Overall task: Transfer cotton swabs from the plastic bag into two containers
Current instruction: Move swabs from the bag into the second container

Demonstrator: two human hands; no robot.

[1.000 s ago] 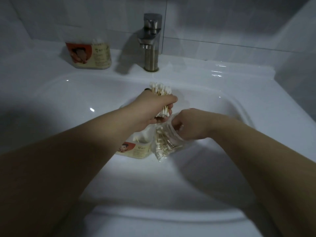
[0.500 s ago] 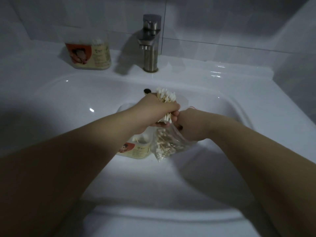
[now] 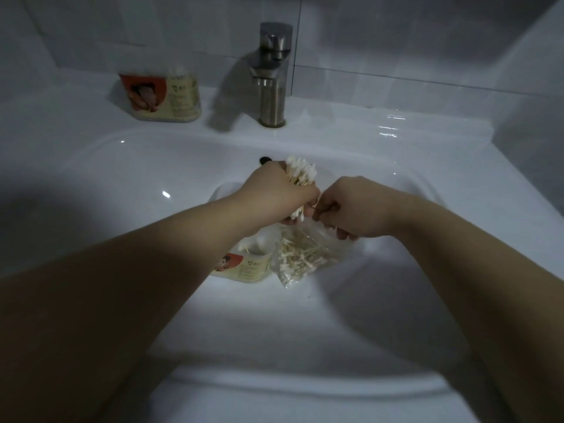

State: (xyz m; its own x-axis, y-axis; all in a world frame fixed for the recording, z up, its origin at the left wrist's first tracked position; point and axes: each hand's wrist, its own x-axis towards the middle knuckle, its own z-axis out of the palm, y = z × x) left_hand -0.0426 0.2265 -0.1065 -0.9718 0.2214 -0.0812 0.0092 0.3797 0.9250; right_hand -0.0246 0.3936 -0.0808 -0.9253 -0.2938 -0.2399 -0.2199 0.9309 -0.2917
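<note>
My left hand (image 3: 279,198) grips a bundle of cotton swabs (image 3: 300,175) upright over the sink basin, white tips sticking out above and below the fist. My right hand (image 3: 348,210) pinches the top edge of the clear plastic bag (image 3: 305,256), which hangs into the basin with many swabs inside. One container (image 3: 244,265) with a red and cream label lies in the basin just left of the bag, partly hidden under my left wrist. A second container (image 3: 164,97) with the same label stands on the sink ledge at the back left, holding swabs.
A steel faucet (image 3: 273,74) stands at the back centre of the white sink (image 3: 427,166). The dark overflow hole (image 3: 265,160) sits just behind my left hand. Tiled walls close in behind and to the right.
My left hand with the swab bundle has dropped slightly and shifted toward my right hand. My right hand has risen to the bag's top edge, next to the left hand's fingers.
</note>
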